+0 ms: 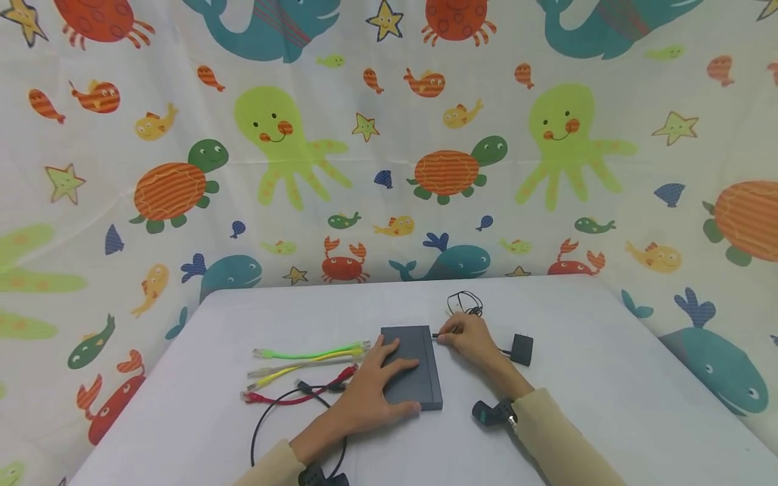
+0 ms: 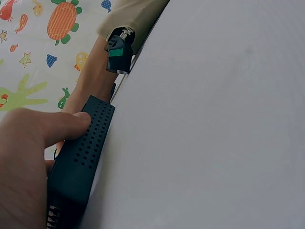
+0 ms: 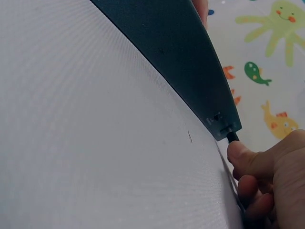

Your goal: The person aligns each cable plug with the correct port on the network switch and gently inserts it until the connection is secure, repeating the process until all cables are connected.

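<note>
A dark grey network switch [image 1: 413, 391] lies flat on the white table. My left hand [image 1: 367, 395] holds it from the left, fingers spread over its top. In the left wrist view the thumb [image 2: 71, 125] presses the vented side, and a row of ports shows at the lower left. My right hand [image 1: 471, 341] is at the far right corner, pinching a black power plug [image 3: 232, 136] between thumb and finger. The plug's tip is right at the round socket in the switch's side. Its thin black cord [image 1: 464, 295] loops behind the hand.
Green [image 1: 304, 354], yellow, grey and red network cables lie left of the switch. A black cable [image 1: 258, 425] curves in front of them. The black power adapter [image 1: 521, 349] sits right of my right hand. A sea-animal curtain hangs behind the table.
</note>
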`<state>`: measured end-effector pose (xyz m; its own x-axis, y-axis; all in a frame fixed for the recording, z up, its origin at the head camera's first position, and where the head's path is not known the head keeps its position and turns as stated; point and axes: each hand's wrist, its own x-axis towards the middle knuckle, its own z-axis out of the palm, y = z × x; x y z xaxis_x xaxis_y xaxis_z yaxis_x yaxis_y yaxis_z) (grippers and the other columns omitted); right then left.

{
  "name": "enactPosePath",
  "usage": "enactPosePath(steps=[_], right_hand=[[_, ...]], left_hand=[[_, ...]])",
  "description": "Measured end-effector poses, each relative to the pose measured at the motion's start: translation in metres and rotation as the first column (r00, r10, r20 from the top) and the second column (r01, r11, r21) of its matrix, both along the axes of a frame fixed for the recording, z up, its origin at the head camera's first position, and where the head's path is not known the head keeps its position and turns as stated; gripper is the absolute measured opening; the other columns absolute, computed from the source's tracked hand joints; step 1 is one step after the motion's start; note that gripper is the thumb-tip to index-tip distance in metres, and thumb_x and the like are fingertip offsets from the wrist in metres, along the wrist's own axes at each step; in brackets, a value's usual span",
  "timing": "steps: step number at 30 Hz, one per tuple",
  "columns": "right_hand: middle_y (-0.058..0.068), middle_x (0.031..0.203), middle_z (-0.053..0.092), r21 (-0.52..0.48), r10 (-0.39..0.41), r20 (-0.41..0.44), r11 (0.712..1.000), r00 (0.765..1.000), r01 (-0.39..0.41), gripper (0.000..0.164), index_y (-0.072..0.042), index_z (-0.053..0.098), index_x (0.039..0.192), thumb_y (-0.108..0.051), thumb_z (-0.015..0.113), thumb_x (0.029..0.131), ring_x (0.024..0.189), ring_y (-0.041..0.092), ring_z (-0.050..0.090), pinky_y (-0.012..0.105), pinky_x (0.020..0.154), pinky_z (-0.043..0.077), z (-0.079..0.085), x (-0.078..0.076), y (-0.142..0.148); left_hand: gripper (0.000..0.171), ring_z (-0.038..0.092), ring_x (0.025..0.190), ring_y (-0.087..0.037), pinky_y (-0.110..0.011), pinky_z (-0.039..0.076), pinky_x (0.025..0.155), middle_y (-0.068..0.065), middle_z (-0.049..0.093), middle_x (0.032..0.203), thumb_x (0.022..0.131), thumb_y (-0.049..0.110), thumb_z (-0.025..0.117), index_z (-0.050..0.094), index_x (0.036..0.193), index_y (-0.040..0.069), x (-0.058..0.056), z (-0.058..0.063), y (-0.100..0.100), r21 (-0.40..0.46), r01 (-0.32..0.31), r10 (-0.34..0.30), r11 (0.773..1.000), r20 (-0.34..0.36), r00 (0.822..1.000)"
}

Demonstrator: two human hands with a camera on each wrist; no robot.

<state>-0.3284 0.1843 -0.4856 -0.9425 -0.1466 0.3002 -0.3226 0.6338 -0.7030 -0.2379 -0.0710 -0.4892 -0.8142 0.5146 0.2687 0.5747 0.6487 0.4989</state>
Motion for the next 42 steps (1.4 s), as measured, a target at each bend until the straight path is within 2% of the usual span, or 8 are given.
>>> enactPosePath(steps=[8,15,21,28,33,38,40,42], right_hand=[[-0.002,0.087,0.069,-0.016,0.022,0.007,1.000,1.000,-0.022,0.010,-0.017,0.076,0.082,-0.008,0.075,0.078,0.078,0.013,0.054,0.027,0.070,0.042,-0.0018,-0.0014,0.0017],[-0.001,0.089,0.067,0.002,0.005,0.015,1.000,1.000,-0.005,0.003,-0.015,0.075,0.084,-0.015,0.074,0.081,0.061,0.012,0.055,0.025,0.060,0.044,-0.0010,-0.0009,0.0043],[0.000,0.089,0.067,0.005,0.012,0.035,1.000,0.999,-0.012,0.005,-0.015,0.074,0.085,-0.020,0.071,0.085,0.057,0.010,0.053,0.024,0.060,0.043,-0.0004,0.0008,0.0041],[0.001,0.087,0.067,0.018,0.024,0.017,1.000,1.000,-0.025,0.007,-0.014,0.073,0.087,-0.020,0.070,0.086,0.055,0.010,0.052,0.025,0.058,0.042,0.0012,0.0012,0.0041],[-0.002,0.088,0.067,0.042,0.003,0.014,0.999,1.000,-0.004,0.005,-0.017,0.073,0.087,-0.021,0.072,0.085,0.056,0.010,0.054,0.025,0.061,0.042,0.0016,0.0006,0.0050],[-0.003,0.091,0.071,0.063,0.017,-0.030,0.998,0.999,-0.015,0.005,-0.019,0.075,0.086,-0.022,0.074,0.083,0.073,0.010,0.055,0.027,0.070,0.041,0.0009,0.0003,0.0054],[-0.004,0.091,0.073,0.062,0.025,-0.038,0.998,0.999,-0.022,0.005,-0.020,0.075,0.086,-0.022,0.075,0.082,0.077,0.010,0.054,0.026,0.071,0.041,0.0008,0.0004,0.0052],[-0.003,0.089,0.073,0.058,0.033,-0.032,0.998,0.999,-0.031,0.006,-0.019,0.075,0.087,-0.022,0.075,0.082,0.074,0.011,0.054,0.026,0.066,0.041,0.0005,0.0003,0.0050]], left_hand=[[0.066,0.008,0.150,-0.039,-0.074,0.022,0.105,-0.005,0.027,0.159,0.078,0.072,0.059,0.048,0.136,0.045,0.0005,-0.0002,0.0003,0.015,0.001,0.000,1.000,-0.021,1.000],[0.066,0.007,0.150,-0.038,-0.073,0.023,0.105,-0.004,0.027,0.159,0.077,0.074,0.058,0.047,0.136,0.046,-0.0009,-0.0004,0.0016,0.015,-0.004,0.004,1.000,-0.018,1.000],[0.066,0.006,0.150,-0.037,-0.073,0.023,0.105,-0.003,0.025,0.160,0.077,0.074,0.058,0.047,0.136,0.047,-0.0011,-0.0004,0.0007,0.012,-0.004,0.004,1.000,-0.004,1.000],[0.066,0.006,0.150,-0.038,-0.073,0.023,0.105,-0.004,0.026,0.159,0.077,0.072,0.060,0.048,0.136,0.046,-0.0015,-0.0006,0.0010,0.021,-0.004,0.004,1.000,-0.007,1.000],[0.067,0.004,0.150,-0.039,-0.073,0.024,0.104,-0.003,0.023,0.160,0.077,0.073,0.059,0.047,0.137,0.046,-0.0006,0.0016,0.0018,0.020,-0.005,0.005,1.000,0.015,1.000],[0.066,0.005,0.148,-0.046,-0.074,0.024,0.104,-0.002,0.020,0.161,0.077,0.073,0.060,0.048,0.136,0.046,0.0019,0.0029,0.0013,0.026,-0.019,0.018,0.999,0.050,0.999],[0.066,0.007,0.148,-0.046,-0.073,0.025,0.104,-0.002,0.020,0.161,0.077,0.073,0.060,0.048,0.136,0.046,0.0023,0.0027,0.0009,0.023,-0.025,0.024,0.999,0.051,0.998],[0.066,0.008,0.148,-0.044,-0.073,0.025,0.104,-0.001,0.020,0.161,0.077,0.073,0.059,0.048,0.136,0.047,0.0025,0.0025,0.0006,0.022,-0.029,0.027,0.999,0.053,0.998]])
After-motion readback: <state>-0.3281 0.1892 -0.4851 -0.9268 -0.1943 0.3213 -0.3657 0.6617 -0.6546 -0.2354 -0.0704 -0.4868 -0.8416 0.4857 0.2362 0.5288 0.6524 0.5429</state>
